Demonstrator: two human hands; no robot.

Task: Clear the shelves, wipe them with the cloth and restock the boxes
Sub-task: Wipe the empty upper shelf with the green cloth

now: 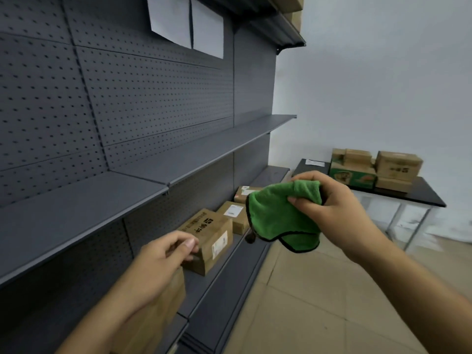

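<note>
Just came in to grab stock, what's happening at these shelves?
A person seems to be cleaning dark grey metal shelving. Their right hand grips a green black-edged cloth in the air beside the bare middle shelf. Their left hand is down by the nearest brown cardboard box on the lower shelf; whether it grips it is unclear. More cardboard boxes sit stacked on a black table to the right.

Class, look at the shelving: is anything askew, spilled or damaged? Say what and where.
Nothing stands out: no spill or damage shows. The cardboard boxes lie flat in a row on the lower shelf, and the stack on the black table is only slightly uneven.
</note>
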